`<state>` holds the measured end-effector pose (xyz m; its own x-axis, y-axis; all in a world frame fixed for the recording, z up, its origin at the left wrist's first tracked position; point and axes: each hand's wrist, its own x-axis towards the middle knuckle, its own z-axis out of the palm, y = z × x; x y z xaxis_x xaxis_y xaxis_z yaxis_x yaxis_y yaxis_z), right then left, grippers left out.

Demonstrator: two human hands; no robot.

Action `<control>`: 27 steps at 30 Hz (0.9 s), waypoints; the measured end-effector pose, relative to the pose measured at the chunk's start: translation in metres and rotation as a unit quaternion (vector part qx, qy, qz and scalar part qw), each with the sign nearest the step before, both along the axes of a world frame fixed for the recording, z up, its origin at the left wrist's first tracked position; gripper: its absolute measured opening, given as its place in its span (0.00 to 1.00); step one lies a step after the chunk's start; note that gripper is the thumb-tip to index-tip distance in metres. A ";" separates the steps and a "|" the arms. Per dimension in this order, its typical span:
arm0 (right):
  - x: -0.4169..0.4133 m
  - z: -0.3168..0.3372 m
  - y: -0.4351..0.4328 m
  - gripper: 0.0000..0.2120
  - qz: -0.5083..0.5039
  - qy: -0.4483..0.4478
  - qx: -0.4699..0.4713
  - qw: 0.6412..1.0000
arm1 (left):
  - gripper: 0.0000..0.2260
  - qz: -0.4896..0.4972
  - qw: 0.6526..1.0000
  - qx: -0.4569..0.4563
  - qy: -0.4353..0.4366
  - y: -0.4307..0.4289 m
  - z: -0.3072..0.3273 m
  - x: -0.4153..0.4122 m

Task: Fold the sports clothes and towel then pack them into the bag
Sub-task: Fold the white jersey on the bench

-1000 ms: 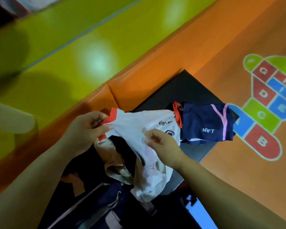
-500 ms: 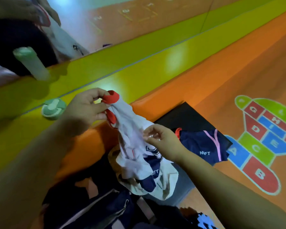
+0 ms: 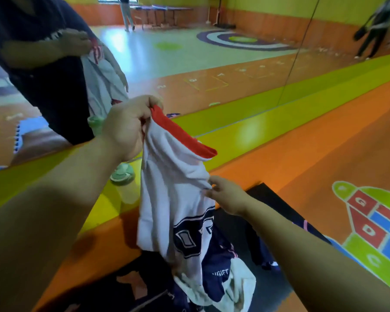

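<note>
Head view: nearest us, a dark bag (image 3: 104,291) lies on the orange floor (image 3: 302,158), with a crumpled pale towel (image 3: 239,289) beside it on a black mat (image 3: 270,199). Above these we hold up a white jersey (image 3: 167,199) with navy print and a red collar. Our right hand (image 3: 229,195) pinches its fabric mid-body; our left hand (image 3: 126,127) grips the collar, raised higher. Beyond, a green-capped bottle (image 3: 124,183) stands against a wall mirror (image 3: 189,59).
</note>
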<state>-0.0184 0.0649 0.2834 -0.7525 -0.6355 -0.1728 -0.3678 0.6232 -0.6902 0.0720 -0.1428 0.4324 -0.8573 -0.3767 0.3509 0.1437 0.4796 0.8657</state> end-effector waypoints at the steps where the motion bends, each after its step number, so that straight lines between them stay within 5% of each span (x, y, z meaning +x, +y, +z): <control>1: 0.003 0.005 0.002 0.06 -0.017 0.010 -0.029 0.999 | 0.15 0.021 1.000 -0.017 -0.009 -0.003 0.003 0.002; 6: 0.016 0.049 0.014 0.10 -0.070 0.067 -0.166 0.981 | 0.08 0.011 0.985 -0.146 -0.088 -0.021 -0.003 0.021; 9: 0.029 0.080 0.013 0.11 -0.073 0.068 -0.248 0.964 | 0.13 -0.056 0.960 -0.225 -0.158 -0.025 -0.011 0.019; 13: 0.057 0.115 0.011 0.13 -0.020 0.048 -0.311 0.949 | 0.22 -0.193 0.933 -0.175 -0.248 0.002 -0.004 0.027; 17: 0.073 0.131 0.020 0.13 0.007 0.030 -0.358 0.933 | 0.06 -0.286 0.919 -0.138 -0.233 0.033 -0.013 0.019; 21: 0.063 0.128 0.046 0.15 -0.028 0.012 -0.405 0.914 | 0.07 -0.232 0.946 -0.176 -0.145 0.039 -0.016 0.012; 24: 0.048 0.112 0.070 0.18 -0.088 0.016 -0.302 0.949 | 0.11 -0.263 0.953 -0.070 -0.130 0.035 -0.017 0.010; 27: 0.043 0.079 0.082 0.37 -0.082 -0.038 -0.094 0.991 | 0.12 -0.309 0.943 0.034 -0.117 0.043 -0.014 0.010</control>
<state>0.0242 0.1467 0.3629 -0.8374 -0.5327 -0.1226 -0.2154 0.5277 -0.8216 0.0815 -0.0995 0.4181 -0.9717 0.2049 0.1175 0.1782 0.3097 0.9340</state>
